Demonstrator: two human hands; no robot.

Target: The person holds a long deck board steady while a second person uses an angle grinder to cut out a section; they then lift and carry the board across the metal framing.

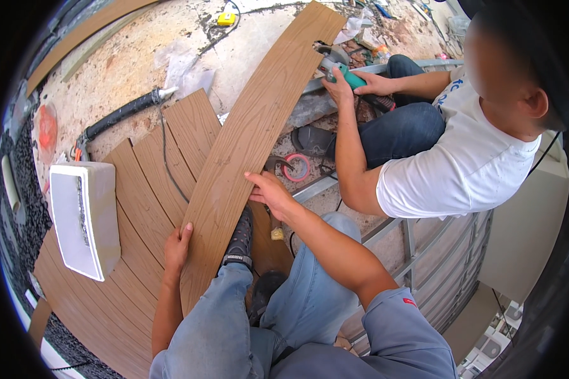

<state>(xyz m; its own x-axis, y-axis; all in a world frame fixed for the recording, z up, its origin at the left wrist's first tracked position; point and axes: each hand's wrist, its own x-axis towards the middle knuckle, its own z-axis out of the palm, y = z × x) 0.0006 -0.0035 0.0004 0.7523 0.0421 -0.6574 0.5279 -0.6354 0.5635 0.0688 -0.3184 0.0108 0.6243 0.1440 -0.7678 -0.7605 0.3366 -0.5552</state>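
Observation:
A long brown wood-grain deck board [253, 120] slants from my lap toward the far side. My left hand [177, 246] is closed on its left edge, thumb on top. My right hand [270, 191] grips the right edge farther up, with the fingers partly hidden beneath. To the right, a seated co-worker in a white shirt holds a teal angle grinder [355, 80] in both hands. Its disc end is at a small notch in the board's right edge, near the far end. Whether the disc touches the board, I cannot tell.
Laid brown deck boards [152, 158] spread at the left under a white foam box [115, 208]. A black-wrapped pipe [120, 117] lies beyond them. A pink tape roll [306, 167] sits near my right hand. Metal framing [417, 246] runs at the right; a yellow tape measure [226, 19] lies far off.

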